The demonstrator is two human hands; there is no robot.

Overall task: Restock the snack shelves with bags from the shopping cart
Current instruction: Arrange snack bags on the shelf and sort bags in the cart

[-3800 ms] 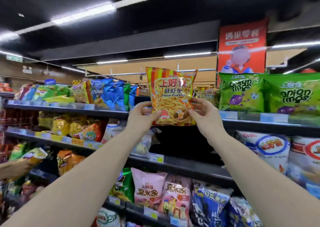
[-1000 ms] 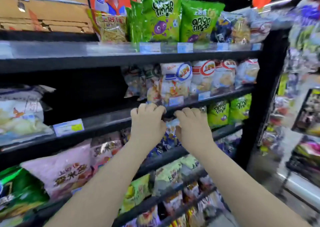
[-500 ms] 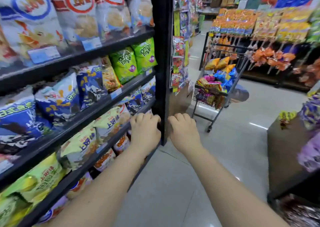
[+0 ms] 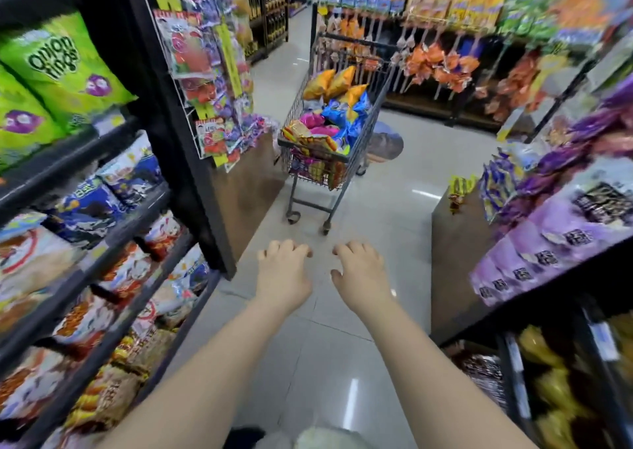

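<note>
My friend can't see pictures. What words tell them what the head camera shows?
Two empty hands, the left hand and the right hand, stretch out along a shop aisle toward a shopping cart heaped with colourful snack bags. Stocked snack shelves stand to the left.

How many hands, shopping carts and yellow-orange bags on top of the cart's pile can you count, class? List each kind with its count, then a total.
Hands: 2 (left hand, right hand)
Shopping cart: 1
Yellow-orange bags: 3
Total: 6
</note>
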